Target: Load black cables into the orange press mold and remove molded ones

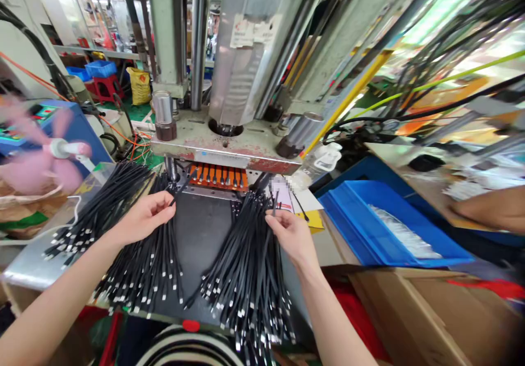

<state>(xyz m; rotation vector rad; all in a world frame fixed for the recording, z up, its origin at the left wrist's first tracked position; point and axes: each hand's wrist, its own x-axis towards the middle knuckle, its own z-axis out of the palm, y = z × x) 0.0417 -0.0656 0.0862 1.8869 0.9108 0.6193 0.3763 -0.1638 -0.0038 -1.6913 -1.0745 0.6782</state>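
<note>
My left hand (153, 213) pinches a short black cable (183, 186), its end pointing toward the orange mould (219, 175) under the press plate. Several dark cable ends sit side by side in that mould. On the right, my right hand (289, 229) has its thumb and fingers closed on a black cable (275, 201) at the top of the right cable bundle (250, 262). Another bundle of black cables with silver connectors (143, 262) lies below my left hand, and a third (102, 202) lies farther left.
The press plate (225, 141) and its columns stand ahead of my hands. A pink fan (59, 150) is at the left. Blue trays (348, 218), a cardboard box (430, 311) and another person's arm (488, 208) are at the right.
</note>
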